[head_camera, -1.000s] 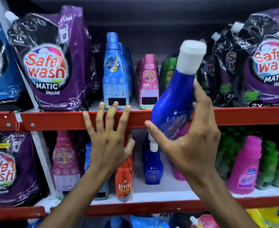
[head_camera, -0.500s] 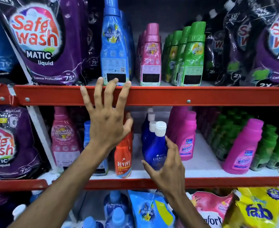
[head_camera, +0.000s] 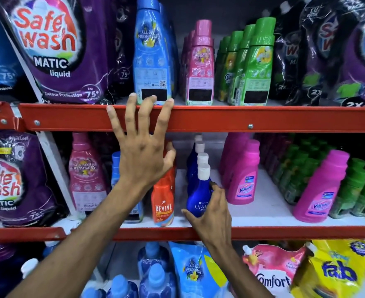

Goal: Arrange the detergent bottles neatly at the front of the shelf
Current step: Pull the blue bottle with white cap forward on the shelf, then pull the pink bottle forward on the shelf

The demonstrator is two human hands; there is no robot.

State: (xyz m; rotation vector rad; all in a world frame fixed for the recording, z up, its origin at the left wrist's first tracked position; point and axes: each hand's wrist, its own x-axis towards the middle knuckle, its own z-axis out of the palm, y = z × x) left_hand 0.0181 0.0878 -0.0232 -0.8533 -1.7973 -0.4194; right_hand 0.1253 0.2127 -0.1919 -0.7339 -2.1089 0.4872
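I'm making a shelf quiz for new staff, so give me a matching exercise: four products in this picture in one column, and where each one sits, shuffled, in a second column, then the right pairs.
Things:
1. Ujala bottle
2. Revive bottle
3. fab pouch
4. green bottle

Places:
A. top shelf, right of the pink bottles
B. middle shelf front, under the right hand
C. bottom shelf, far right
D. middle shelf, partly behind the left hand

Pairs: 1-B, 2-D, 3-C, 4-A
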